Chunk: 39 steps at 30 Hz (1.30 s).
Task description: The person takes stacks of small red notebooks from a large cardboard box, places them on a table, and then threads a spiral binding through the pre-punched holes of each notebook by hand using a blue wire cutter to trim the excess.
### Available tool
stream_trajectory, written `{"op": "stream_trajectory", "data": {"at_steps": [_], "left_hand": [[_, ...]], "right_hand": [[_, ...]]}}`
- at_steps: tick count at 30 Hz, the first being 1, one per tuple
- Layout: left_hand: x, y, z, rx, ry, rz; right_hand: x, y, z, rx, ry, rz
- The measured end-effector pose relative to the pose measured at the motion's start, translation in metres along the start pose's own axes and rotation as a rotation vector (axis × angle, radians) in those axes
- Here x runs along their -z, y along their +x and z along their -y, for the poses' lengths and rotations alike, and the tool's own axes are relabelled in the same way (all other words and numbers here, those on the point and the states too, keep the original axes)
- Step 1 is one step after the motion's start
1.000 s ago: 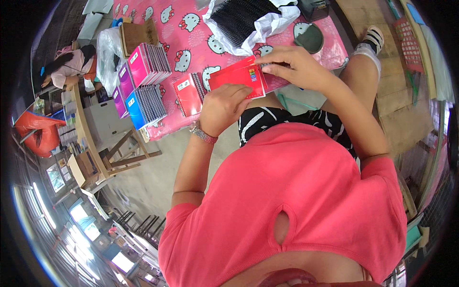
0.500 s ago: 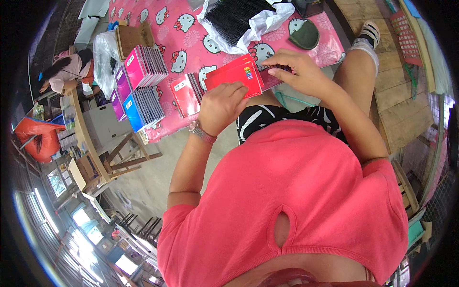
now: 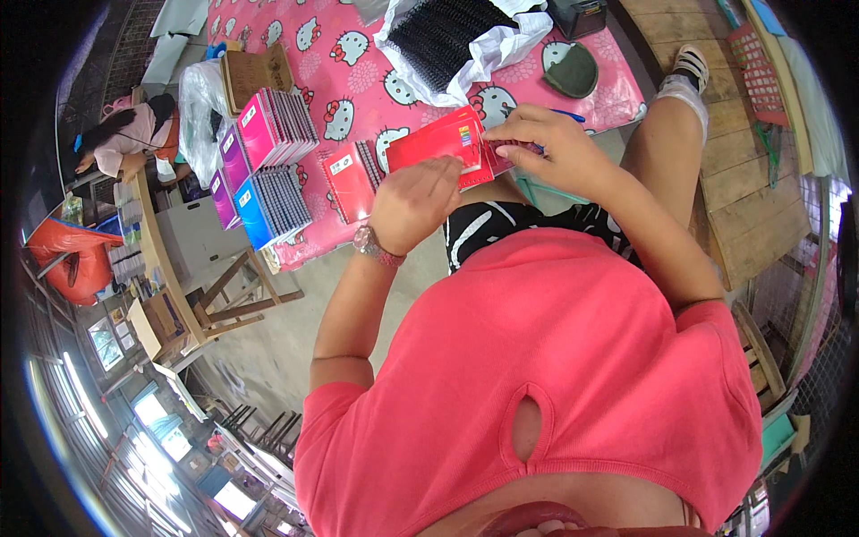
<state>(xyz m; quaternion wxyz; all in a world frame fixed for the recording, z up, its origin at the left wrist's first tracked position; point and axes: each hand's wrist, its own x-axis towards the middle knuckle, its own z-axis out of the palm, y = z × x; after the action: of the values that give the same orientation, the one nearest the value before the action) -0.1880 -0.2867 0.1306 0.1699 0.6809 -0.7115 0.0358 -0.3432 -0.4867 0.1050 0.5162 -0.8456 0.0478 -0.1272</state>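
Note:
A red notebook (image 3: 436,145) lies at the near edge of a table with a pink cartoon-cat cloth (image 3: 358,80). My left hand (image 3: 413,202) rests curled on its lower left part, a watch on the wrist. At the notebook's right edge, my right hand (image 3: 548,150) pinches the cover, fingers closed on it. A second red notebook (image 3: 348,184) with a black spiral spine lies just left of the held one. Behind them a white bag (image 3: 501,49) holds a heap of black binding coils (image 3: 443,31).
Stacks of pink, purple and blue spiral notebooks (image 3: 268,166) stand at the table's left end, with a brown box (image 3: 255,76) behind. A dark round pouch (image 3: 571,70) lies at the right. Another person (image 3: 125,139) sits at a desk far left. Wooden planks (image 3: 743,179) run along the right.
The red notebook has shifted slightly to the right and nearer under my hands. My right hand moved from its top to its right edge; the left hand stays on it.

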Motion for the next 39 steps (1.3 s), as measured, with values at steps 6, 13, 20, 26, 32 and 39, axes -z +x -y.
{"op": "stream_trajectory", "data": {"at_steps": [6, 13, 20, 26, 32, 39], "left_hand": [[0.015, 0.009, 0.000, 0.063, 0.105, -0.143], [-0.008, 0.006, -0.006, 0.157, 0.066, -0.174], [-0.010, 0.007, -0.016, 0.209, 0.046, -0.191], [-0.012, 0.010, -0.017, 0.249, 0.041, -0.204], [-0.012, 0.011, -0.019, 0.263, 0.038, -0.206], [-0.013, 0.012, -0.022, 0.292, 0.034, -0.200]], "right_hand": [[0.001, 0.004, 0.011, 0.126, 0.017, -0.154], [0.000, 0.002, 0.010, 0.166, -0.085, -0.168], [-0.008, 0.001, 0.017, 0.354, -0.362, -0.264], [-0.013, -0.001, 0.005, 0.402, -0.272, -0.323], [-0.015, 0.003, 0.009, 0.291, -0.257, -0.313], [-0.010, -0.001, 0.007, 0.126, -0.085, -0.110]]}}
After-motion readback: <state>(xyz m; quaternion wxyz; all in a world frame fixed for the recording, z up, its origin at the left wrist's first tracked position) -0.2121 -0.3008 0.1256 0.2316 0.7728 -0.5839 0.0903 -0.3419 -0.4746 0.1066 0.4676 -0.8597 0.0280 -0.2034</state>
